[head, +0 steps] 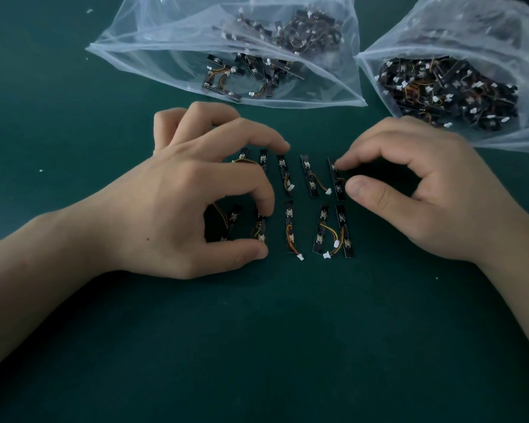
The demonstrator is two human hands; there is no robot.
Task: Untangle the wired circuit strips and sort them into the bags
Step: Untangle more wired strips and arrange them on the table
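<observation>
Pinching near-row strip [260, 228] end to end: left hand [177, 196], thumb and index curled round it, middle fingertip reaching far row. Right hand [434, 190] fingers [341, 164] narrow, index and thumb nipping rightmost far-row strip [336, 181]. Other circuit strips [289, 230] side by side in two rows between hands on green bench [257, 346]. Beyond: left bag [153, 47] part-filled, right bag [501, 35] packed with tangled strips.
</observation>
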